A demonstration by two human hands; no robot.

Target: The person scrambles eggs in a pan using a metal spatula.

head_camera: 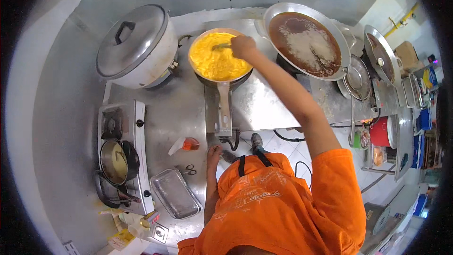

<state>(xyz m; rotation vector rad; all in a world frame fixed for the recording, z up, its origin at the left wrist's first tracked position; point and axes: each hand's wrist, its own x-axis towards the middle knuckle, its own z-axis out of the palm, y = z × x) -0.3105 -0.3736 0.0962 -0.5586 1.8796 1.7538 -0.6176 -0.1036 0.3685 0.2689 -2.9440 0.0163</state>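
My right hand point(244, 47) grips a utensil point(222, 46), probably a spatula, whose end dips into a soft yellow mixture point(216, 65) that looks like egg. That mixture fills a frying pan point(224, 94) on a burner, its long handle pointing towards me. Low at the steel table's edge is my left hand point(214, 153), beside my body; its fingers are too small to make out, and I see nothing held in it. Nearest to it on the table lie a clear packet with red contents point(190, 143) and scissors point(190, 170).
A large lidded cooker point(141, 65) stands left of the pan. To the right, a wide wok point(265, 17) holds brown liquid with a pale layer, beside strainers point(357, 78) and another wok point(398, 60). A gas stove point(139, 163) with a saucepan point(106, 163) and a metal tray point(177, 193) sit left.
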